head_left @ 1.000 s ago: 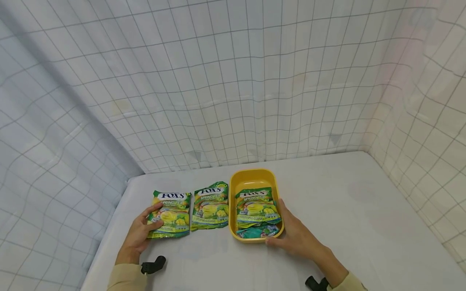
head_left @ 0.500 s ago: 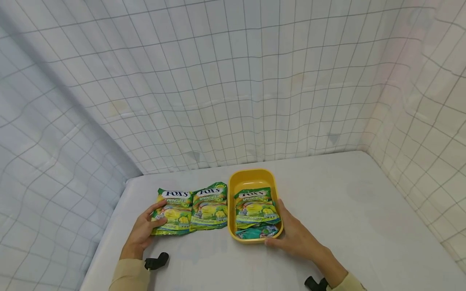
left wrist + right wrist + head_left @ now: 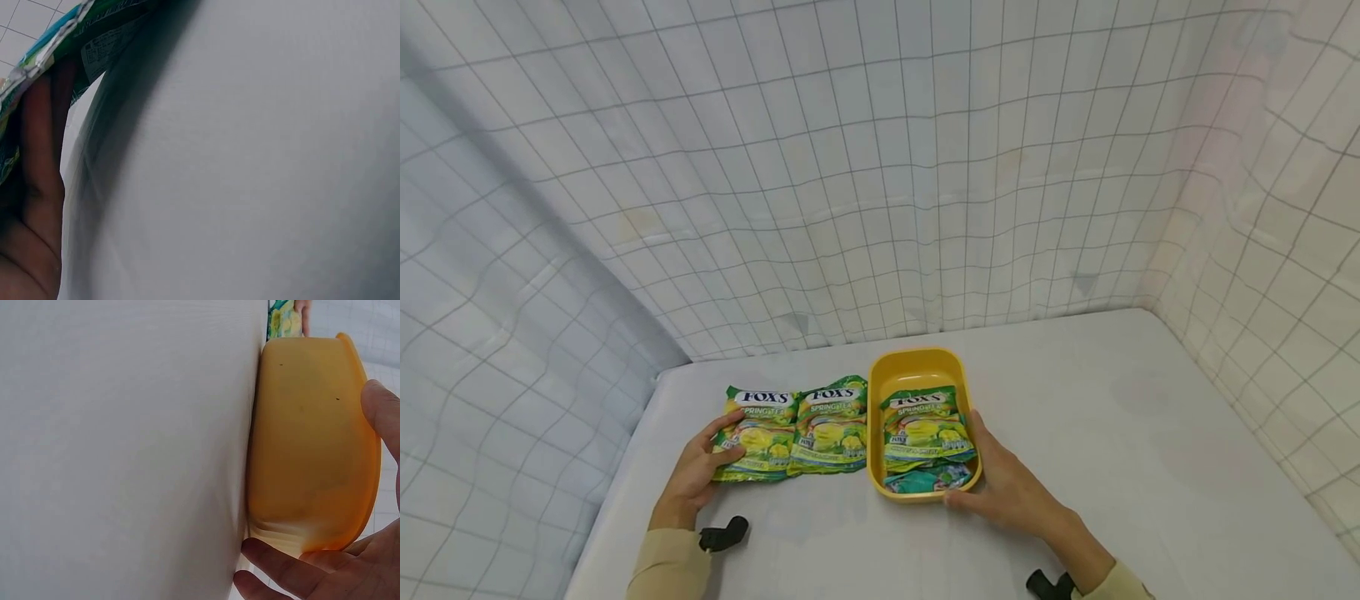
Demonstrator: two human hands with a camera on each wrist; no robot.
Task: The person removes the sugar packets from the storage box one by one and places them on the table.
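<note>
My left hand point(image 3: 692, 471) pinches the left edge of a green and yellow Fox's Spring Tea candy bag point(image 3: 760, 442). That bag's right edge meets a matching candy bag point(image 3: 829, 429) lying on the table. In the left wrist view, fingers point(image 3: 42, 137) reach behind the packet point(image 3: 119, 37). My right hand point(image 3: 1011, 483) grips the near right corner of a yellow plastic tray point(image 3: 921, 362). Inside it another Spring Tea bag point(image 3: 925, 429) lies over a teal packet point(image 3: 928, 479), which is mostly hidden. The right wrist view shows the tray's outer wall point(image 3: 306, 437) between thumb and fingers.
A white cloth covers the table point(image 3: 1112, 417). White sheets with a dark grid point(image 3: 910, 167) hang behind it and along both sides. Dark wrist camera mounts point(image 3: 724, 533) show at both wrists.
The left hand has slid its candy bag to the right, closing the gap to the middle bag. The right hand stays at the tray's corner.
</note>
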